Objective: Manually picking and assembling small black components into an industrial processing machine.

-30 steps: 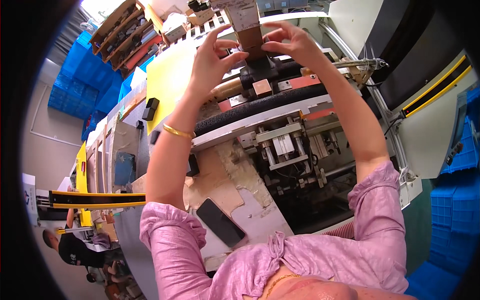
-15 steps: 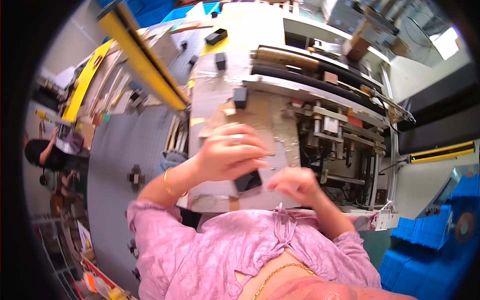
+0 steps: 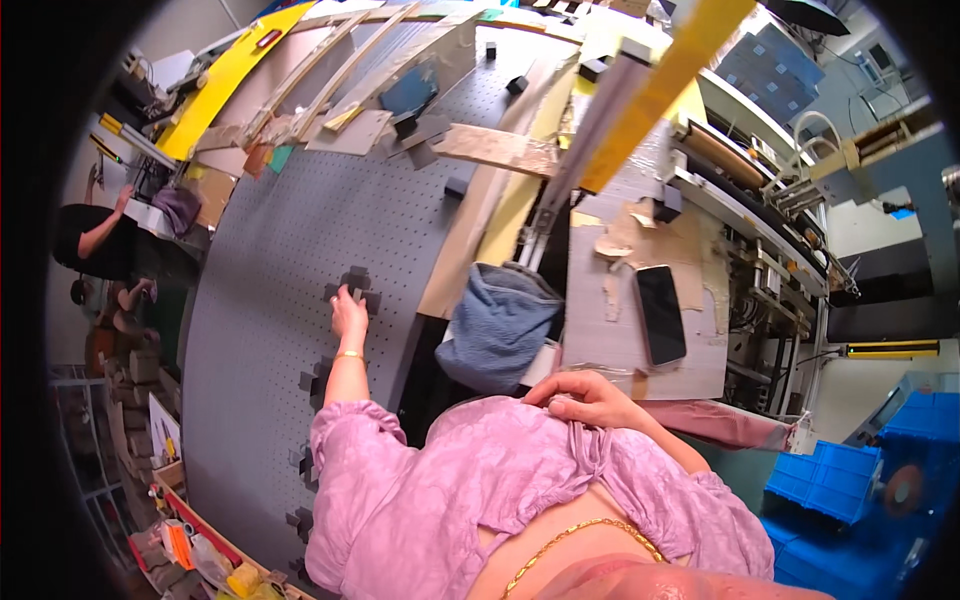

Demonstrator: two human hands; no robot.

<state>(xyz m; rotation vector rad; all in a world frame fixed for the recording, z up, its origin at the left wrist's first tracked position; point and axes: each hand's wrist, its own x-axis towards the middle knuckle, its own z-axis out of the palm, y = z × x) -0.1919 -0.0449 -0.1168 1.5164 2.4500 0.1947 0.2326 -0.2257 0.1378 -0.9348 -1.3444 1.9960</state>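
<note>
My left hand (image 3: pixel 349 311) reaches out over a grey perforated table (image 3: pixel 290 240) and rests on a dark cross-shaped block (image 3: pixel 352 284) set in its surface; a thin gold bangle circles the wrist. My right hand (image 3: pixel 588 397) is curled against my chest, its fingers pinching the pink fabric of my blouse (image 3: pixel 480 490). A black phone (image 3: pixel 661 313) lies screen up on a cardboard-covered ledge just beyond the right hand. A bundle of blue cloth (image 3: pixel 497 324) sits between the two hands.
More dark cross blocks (image 3: pixel 312 381) dot the grey table's near edge. A yellow bar (image 3: pixel 660 90) slants overhead. Machine parts (image 3: pixel 770 250) stand at right, blue crates (image 3: pixel 850 480) lower right. Another person in black (image 3: pixel 100 240) works at far left. Cardboard pieces (image 3: pixel 495 148) lie on the table.
The view has swung left from the machine to the grey table. My left hand left my chest and stretched out to the cross block. My right hand stays at my blouse.
</note>
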